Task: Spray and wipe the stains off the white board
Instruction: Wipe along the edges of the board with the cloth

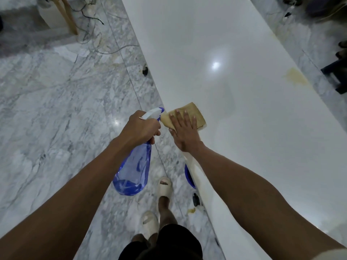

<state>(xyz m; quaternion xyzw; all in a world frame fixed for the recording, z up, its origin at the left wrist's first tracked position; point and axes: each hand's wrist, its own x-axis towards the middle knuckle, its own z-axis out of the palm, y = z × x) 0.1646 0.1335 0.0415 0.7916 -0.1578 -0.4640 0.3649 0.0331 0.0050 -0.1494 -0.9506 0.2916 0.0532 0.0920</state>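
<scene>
Left hand (pixel 139 129) gripping blue spray bottle (pixel 134 169); right hand (pixel 185 131) flat on tan cloth (pixel 189 112) at white board (pixel 234 81) edge; yellowish stain (pixel 294 76) far side.

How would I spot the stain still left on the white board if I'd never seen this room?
Find the long white board running across the marble floor. Follow its right edge away from the right hand, which presses a tan cloth flat at the opposite, left edge. The yellowish-brown stain sits against that right edge, the only discoloured patch on the glossy top, unlike the bright round light reflection nearby.
</scene>
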